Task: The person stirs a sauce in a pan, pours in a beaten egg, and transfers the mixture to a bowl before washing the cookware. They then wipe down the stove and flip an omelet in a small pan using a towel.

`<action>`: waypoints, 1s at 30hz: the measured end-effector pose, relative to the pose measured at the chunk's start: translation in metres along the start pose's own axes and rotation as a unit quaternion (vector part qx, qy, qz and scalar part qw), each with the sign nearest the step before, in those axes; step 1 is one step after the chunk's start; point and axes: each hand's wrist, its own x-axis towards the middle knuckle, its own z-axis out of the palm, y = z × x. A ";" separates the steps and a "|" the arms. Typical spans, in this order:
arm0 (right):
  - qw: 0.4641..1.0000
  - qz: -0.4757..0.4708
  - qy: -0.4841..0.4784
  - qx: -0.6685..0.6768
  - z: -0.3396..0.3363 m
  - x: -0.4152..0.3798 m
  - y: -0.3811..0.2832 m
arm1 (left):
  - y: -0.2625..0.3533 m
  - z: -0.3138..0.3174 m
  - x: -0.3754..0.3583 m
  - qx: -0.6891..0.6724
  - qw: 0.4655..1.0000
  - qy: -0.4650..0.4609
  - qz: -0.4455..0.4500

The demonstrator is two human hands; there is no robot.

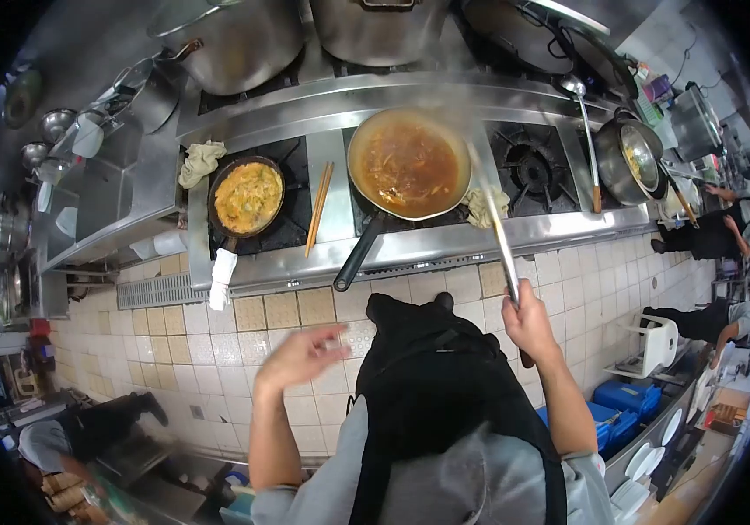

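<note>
My right hand (530, 325) is closed round the handle of a long metal utensil (498, 229), whose far end is lost in steam at the right rim of a frying pan (409, 166) of brown sauce. The pan's black handle points toward me. My left hand (306, 357) hangs over the floor, fingers apart, holding nothing, slightly blurred. A smaller pan holds a yellow-orange egg-like dish (249, 198), with a white cloth (223, 278) round its handle. Between the two pans lie wooden chopsticks (320, 210). A crumpled cloth (485, 207) rests right of the sauce pan.
Large pots (233, 48) stand along the back of the stove. At right are an unused burner (534, 171), a ladle (586, 140) and a metal pot (617, 157). Other people work at far right and lower left. A white stool (657, 346) stands on the tiled floor.
</note>
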 end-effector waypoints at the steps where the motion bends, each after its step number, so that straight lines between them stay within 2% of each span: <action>1: 0.999 -0.022 0.001 -0.032 0.004 0.008 0.009 | 0.003 -0.009 0.008 -0.006 0.994 0.103 0.035; 3: 0.999 -0.024 -0.015 -0.027 0.000 0.004 0.007 | 0.029 -0.033 0.014 -0.045 0.956 0.272 0.097; 4: 0.999 -0.018 -0.035 -0.025 -0.001 -0.001 0.005 | 0.037 -0.043 0.016 -0.044 0.955 0.277 0.094; 6: 0.999 -0.013 -0.021 -0.043 0.002 -0.010 0.012 | 0.050 -0.061 0.024 -0.114 0.889 0.399 0.193; 9: 0.999 -0.026 0.020 -0.017 0.010 -0.011 0.026 | 0.076 -0.068 0.052 -0.135 0.876 0.410 0.215; 11: 0.999 0.002 -0.036 0.024 0.008 0.004 0.021 | 0.088 -0.064 0.073 -0.160 0.886 0.382 0.209; 12: 0.999 0.003 -0.030 0.026 0.005 0.007 0.015 | 0.093 -0.062 0.084 -0.184 0.893 0.358 0.201; 13: 0.979 0.111 -0.083 0.151 -0.002 0.009 0.002 | 0.098 -0.057 0.095 -0.211 0.878 0.367 0.224; 14: 0.928 0.214 -0.135 0.272 -0.008 0.008 -0.010 | 0.102 -0.054 0.107 -0.209 0.879 0.365 0.226; 15: 0.896 0.235 -0.134 0.353 -0.011 0.005 -0.021 | 0.105 -0.051 0.120 -0.250 0.865 0.370 0.227; 16: 0.896 0.234 -0.132 0.354 -0.019 0.003 -0.026 | 0.104 -0.048 0.134 -0.291 0.850 0.376 0.226; 19: 0.768 0.259 -0.169 0.561 -0.033 0.000 -0.020 | 0.117 -0.036 0.169 -0.321 0.864 0.334 0.197; 20: 0.768 0.257 -0.167 0.563 -0.035 -0.001 -0.018 | 0.126 -0.032 0.177 -0.349 0.867 0.308 0.179; 21: 0.701 0.262 -0.179 0.639 -0.037 -0.001 -0.017 | 0.128 -0.029 0.193 -0.348 0.867 0.306 0.181; 23: 0.565 0.254 -0.207 0.758 -0.037 -0.005 -0.013 | 0.123 -0.023 0.233 -0.412 0.872 0.198 0.175; 24: 0.565 0.252 -0.207 0.758 -0.035 -0.007 -0.009 | 0.128 -0.020 0.244 -0.412 0.872 0.198 0.176; 26: 0.483 0.222 -0.251 0.809 -0.032 -0.013 -0.001 | 0.140 -0.015 0.260 -0.507 0.845 0.079 0.147; 27: 0.461 0.209 -0.255 0.824 -0.032 -0.017 -0.003 | 0.148 -0.014 0.261 -0.490 0.858 0.075 0.139; 28: 0.461 0.208 -0.256 0.824 -0.034 -0.018 -0.003 | 0.152 -0.013 0.267 -0.489 0.858 0.075 0.140; 30: 0.533 0.236 -0.275 0.764 -0.037 -0.021 -0.001 | 0.157 -0.017 0.276 -0.521 0.842 0.038 0.133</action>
